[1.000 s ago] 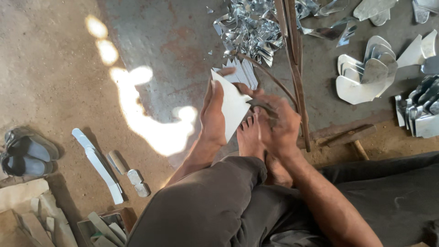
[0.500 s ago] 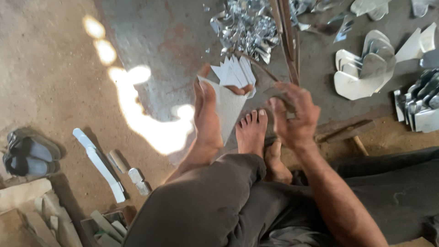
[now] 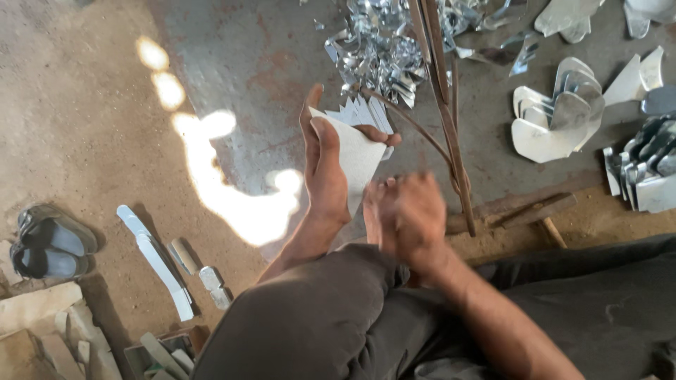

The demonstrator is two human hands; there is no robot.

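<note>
Left hand [image 3: 325,165] grips a stack of pointed metal sheets [image 3: 355,151], fanned upright, thumb and fingers clamped around it. Right hand [image 3: 408,214] (blurred) sits just right of the stack, below it; grip cannot be told. Shiny scrap pile [image 3: 377,56] lies beyond the stack.

Left hand [image 3: 327,165] grips triangular metal sheets [image 3: 357,151].

Dim daylight, bright sun patches on floor [image 3: 105,105], right hand [image 3: 405,218] motion-blurred.

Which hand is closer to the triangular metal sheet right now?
Left. The left hand grips the triangular metal sheet; the right hand sits below and right of it, apart, motion-blurred.
</note>
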